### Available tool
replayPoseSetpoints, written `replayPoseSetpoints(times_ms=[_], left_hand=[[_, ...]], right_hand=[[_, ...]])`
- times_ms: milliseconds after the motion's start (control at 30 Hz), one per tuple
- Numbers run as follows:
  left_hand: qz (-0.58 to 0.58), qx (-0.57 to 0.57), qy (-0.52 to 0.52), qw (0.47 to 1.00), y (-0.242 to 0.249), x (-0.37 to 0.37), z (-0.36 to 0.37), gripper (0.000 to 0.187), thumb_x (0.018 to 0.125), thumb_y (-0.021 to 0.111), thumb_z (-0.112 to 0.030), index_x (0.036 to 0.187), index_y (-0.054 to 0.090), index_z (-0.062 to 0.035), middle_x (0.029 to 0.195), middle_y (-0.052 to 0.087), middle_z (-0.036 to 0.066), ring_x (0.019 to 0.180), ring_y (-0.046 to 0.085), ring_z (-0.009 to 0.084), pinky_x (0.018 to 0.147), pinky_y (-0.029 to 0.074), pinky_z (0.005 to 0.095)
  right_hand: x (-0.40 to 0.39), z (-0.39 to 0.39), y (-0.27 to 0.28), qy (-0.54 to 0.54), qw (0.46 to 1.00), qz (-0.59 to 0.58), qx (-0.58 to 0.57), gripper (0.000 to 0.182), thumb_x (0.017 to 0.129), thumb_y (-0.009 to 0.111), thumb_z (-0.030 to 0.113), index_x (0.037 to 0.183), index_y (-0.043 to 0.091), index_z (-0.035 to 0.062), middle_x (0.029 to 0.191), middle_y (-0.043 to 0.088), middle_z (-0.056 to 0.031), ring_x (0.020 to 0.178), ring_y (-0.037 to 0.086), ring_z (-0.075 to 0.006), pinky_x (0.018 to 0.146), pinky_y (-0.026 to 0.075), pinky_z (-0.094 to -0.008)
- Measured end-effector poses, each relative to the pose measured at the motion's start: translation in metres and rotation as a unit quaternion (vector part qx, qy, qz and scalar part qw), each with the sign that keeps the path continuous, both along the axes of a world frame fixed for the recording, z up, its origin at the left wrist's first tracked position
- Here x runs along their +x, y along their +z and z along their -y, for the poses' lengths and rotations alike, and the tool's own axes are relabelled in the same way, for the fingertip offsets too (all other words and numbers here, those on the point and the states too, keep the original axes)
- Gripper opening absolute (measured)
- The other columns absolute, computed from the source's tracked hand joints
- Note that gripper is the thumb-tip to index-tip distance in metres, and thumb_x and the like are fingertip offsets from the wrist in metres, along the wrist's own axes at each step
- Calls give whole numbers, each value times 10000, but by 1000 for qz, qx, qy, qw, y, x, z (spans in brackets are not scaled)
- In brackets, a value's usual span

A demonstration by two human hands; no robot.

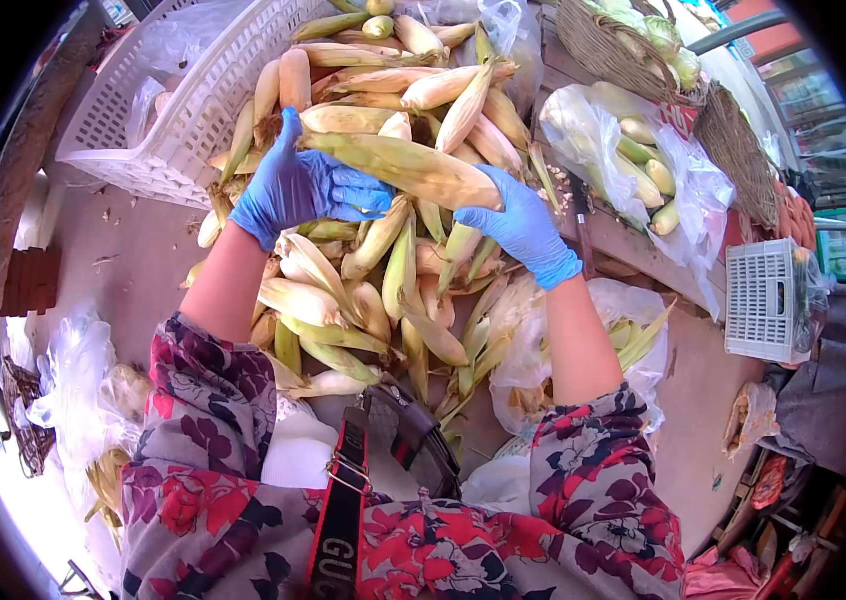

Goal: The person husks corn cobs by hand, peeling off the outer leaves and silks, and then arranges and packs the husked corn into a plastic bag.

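Observation:
An ear of corn in its pale green husk is held level over the pile, between my two blue-gloved hands. My right hand is closed around its thicker right end. At the tapered left end is my left hand, with its thumb up beside the tip and its fingers curled below the husk. Under and beyond both hands lies a heap of corn ears, most still in husks. To the right of the heap, a knife rests close to my right hand.
A white plastic crate stands left of the heap. On the right are a bag of corn, wicker baskets and a smaller white crate. A plastic bag with husks lies near my right forearm.

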State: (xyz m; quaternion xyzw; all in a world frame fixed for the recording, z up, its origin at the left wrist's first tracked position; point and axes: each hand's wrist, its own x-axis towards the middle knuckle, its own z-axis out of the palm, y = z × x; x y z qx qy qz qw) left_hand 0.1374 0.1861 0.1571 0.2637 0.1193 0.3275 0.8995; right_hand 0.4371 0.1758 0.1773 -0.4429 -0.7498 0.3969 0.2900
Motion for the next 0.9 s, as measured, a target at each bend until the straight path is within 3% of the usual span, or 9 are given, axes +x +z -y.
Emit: replayPoseSetpoints(times_ms=[67, 167, 233, 267, 367, 467, 567, 800, 900], left_hand=[[3, 38, 69, 997, -10, 1, -6, 911, 810, 220, -747, 1401, 283, -57, 1322, 454, 193, 1230, 423, 368, 1054, 282, 492], [-45, 105, 188, 975, -2, 36, 3, 633, 869, 547, -455, 1325, 396, -44, 1321, 461, 101, 1238, 425, 262, 1068, 299, 436], [-6, 150, 162, 975, 11, 53, 8, 628, 852, 621, -330, 1348, 368, -41, 1321, 457, 84, 1244, 415, 221, 1074, 294, 395], [-53, 159, 198, 966, 15, 59, 9, 848, 774, 683, -417, 1387, 269, 0, 1348, 423, 147, 1256, 404, 262, 1085, 264, 410], [-132, 183, 232, 946, 3, 54, 6, 820, 775, 698, -382, 1368, 298, 19, 1306, 462, 133, 1199, 459, 249, 1053, 319, 388], [-209, 198, 260, 922, 3, 59, 12, 623, 764, 722, -299, 1255, 463, -15, 1146, 558, 69, 1050, 534, 159, 940, 414, 308], [-235, 224, 274, 905, -7, 70, 15, 655, 724, 760, -198, 1264, 438, -15, 1095, 563, 47, 1009, 529, 124, 902, 429, 278], [-239, 219, 264, 908, -11, 81, 16, 633, 725, 770, -202, 1233, 446, -7, 1072, 563, 39, 960, 543, 115, 850, 449, 258], [-231, 202, 262, 915, -12, 86, 17, 589, 794, 704, -303, 1237, 451, -9, 1091, 561, 44, 977, 545, 121, 859, 451, 263]], right_hand=[[-2, 6, -2, -30, 986, -85, -138, 621, 761, 731, 361, 1195, 499, -17, 839, 594, -62, 720, 567, -115, 644, 468, -253], [-18, 13, -8, 2, 944, -221, -247, 501, 791, 678, 450, 1009, 556, 15, 689, 512, 22, 548, 454, -51, 503, 399, -194], [-30, 19, -18, 32, 926, -248, -282, 461, 801, 669, 445, 964, 550, 31, 679, 506, 22, 546, 460, -51, 501, 396, -193], [-32, 17, -24, 40, 933, -210, -288, 473, 813, 659, 435, 976, 564, 2, 736, 549, -14, 609, 513, -76, 559, 440, -217], [-41, 17, -18, -64, 997, -49, -13, 481, 808, 672, 404, 994, 578, -29, 825, 588, -58, 697, 552, -108, 644, 474, -247], [-51, 10, 9, -118, 974, -193, 16, 350, 776, 724, 204, 1011, 597, -22, 893, 614, -77, 733, 579, -122, 678, 493, -257], [-65, 7, 22, -127, 963, -233, 50, 339, 746, 746, 157, 998, 603, -19, 872, 622, -70, 699, 586, -113, 643, 500, -249], [-69, 17, 23, -189, 976, -78, 74, 184, 731, 714, 70, 829, 581, -12, 748, 612, -131, 617, 585, -218, 572, 470, -323], [-73, 17, 9, -173, 960, -91, 203, 157, 736, 676, 22, 788, 529, 5, 801, 589, -156, 681, 566, -290, 597, 450, -351]])
